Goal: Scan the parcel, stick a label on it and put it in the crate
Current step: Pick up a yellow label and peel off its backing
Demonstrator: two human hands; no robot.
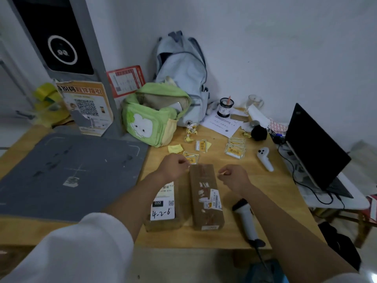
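A long brown cardboard parcel [206, 198] lies on the wooden table [255, 180], with torn label remains on its top. Beside it on the left sits a shorter parcel [163, 213] whose white label reads "4-2-6". My left hand [175, 166] hovers at the long parcel's far left corner, fingertips pinched on a small pale scrap. My right hand [234, 177] is just right of that far end, pinching a thin yellow label strip [221, 172]. A white handheld scanner [244, 217] lies on the table to the right of the long parcel.
Yellow return labels [234, 151] lie scattered beyond the parcels. A grey scanning mat [71, 170] covers the table's left. A green bag [151, 117], a backpack [183, 72], a white controller [265, 158] and a laptop [314, 148] stand around. Something blue [263, 270] sits below the front edge.
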